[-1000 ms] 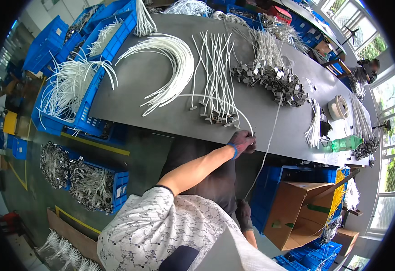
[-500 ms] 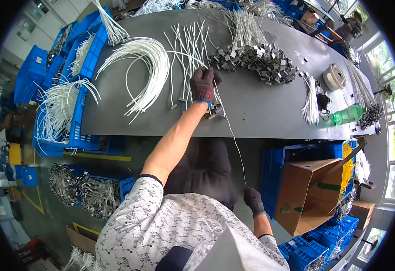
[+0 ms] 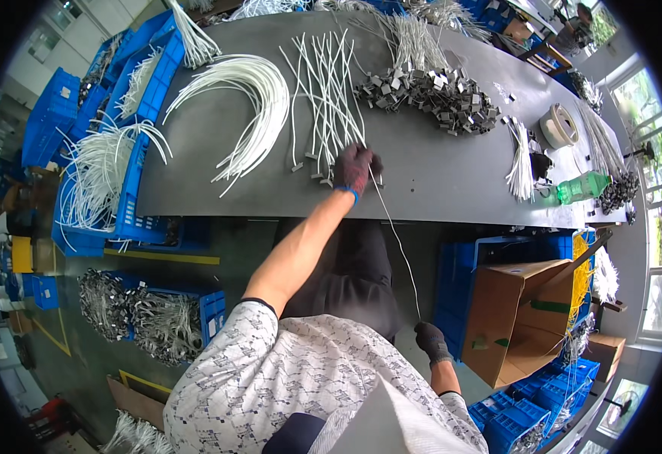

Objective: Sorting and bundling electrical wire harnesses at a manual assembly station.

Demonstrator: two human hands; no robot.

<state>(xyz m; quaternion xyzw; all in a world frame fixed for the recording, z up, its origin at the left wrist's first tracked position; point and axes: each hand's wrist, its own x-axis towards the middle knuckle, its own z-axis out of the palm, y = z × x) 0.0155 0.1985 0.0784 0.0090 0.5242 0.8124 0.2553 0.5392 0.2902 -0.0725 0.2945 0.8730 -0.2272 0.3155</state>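
Okay, left hand (image 3: 355, 168), dark-gloved, is stretched out over the long grey worktable (image 3: 437, 174), fingers pinched on one thin white wire (image 3: 395, 238) at the near end of the fanned bundle of white wires (image 3: 327, 94). The wire runs down off the table edge to the gloved right hand (image 3: 431, 342), low beside the open brown cardboard box (image 3: 528, 318); its grip can't be made out. A heap of small grey metal clips (image 3: 429, 91) lies just beyond.

A factory assembly floor — long worktable (image 3: 437, 174) heaped with cut wires (image 3: 327, 91), blue crates (image 3: 130, 219) alongside
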